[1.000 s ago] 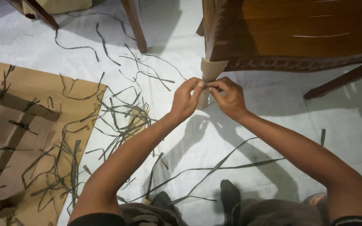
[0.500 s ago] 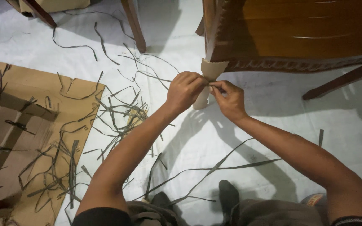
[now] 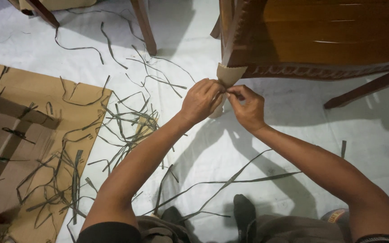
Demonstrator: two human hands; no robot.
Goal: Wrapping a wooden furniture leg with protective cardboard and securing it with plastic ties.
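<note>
A dark wooden furniture piece stands on the white floor, and one of its legs is wrapped in tan cardboard. My left hand grips the wrap from the left, fingers closed around it. From the right, my right hand pinches at the same spot, fingertips meeting those of the left. Whatever thin strip sits between the fingertips is hidden. The lower part of the wrapped leg is covered by my hands.
Flat brown cardboard lies at the left, strewn with dark green strips. More strips tangle on the white floor, and long ones run near my feet. A chair leg stands at top centre, another slanted leg at right.
Both hands stayed on the wrapped leg. My left hand closed further over the wrap and shifted slightly left; the right hand's fingers kept pinching beside it.
</note>
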